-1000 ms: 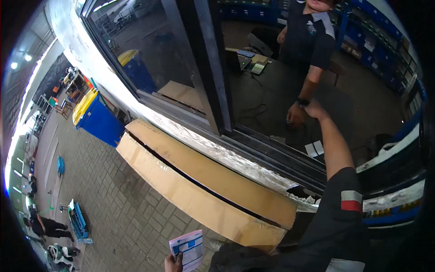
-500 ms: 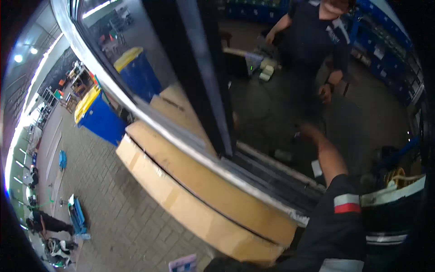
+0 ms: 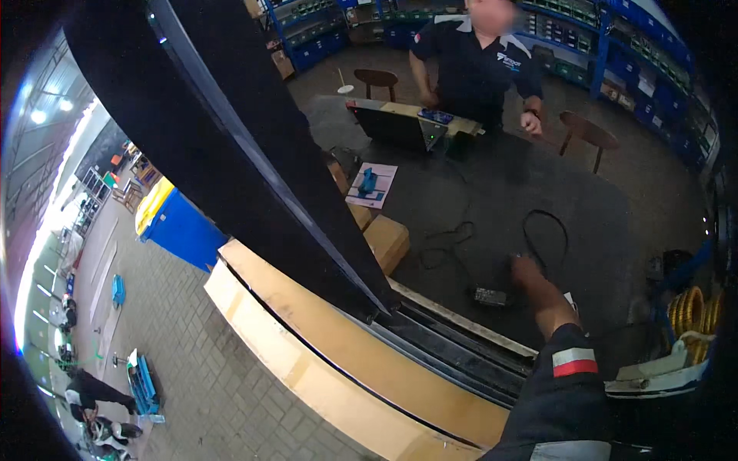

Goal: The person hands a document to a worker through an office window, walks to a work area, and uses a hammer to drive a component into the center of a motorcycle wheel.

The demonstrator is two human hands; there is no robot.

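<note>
The right hand (image 3: 527, 270) reaches far out thru the window, over the dark tabletop (image 3: 492, 192). It's just by the black cable (image 3: 547, 230), prob. so it can get to it. Can't tell if the grip is shut or has hold of anything; fingers are blurry. A small black box (image 3: 490, 296) sits near, to the left. The left hand isn't in view. Far off, a co-worker (image 3: 477, 58) stands behind an open laptop (image 3: 396, 127), w/ a blue thing on a paper sheet (image 3: 370, 185) at far left.
</note>
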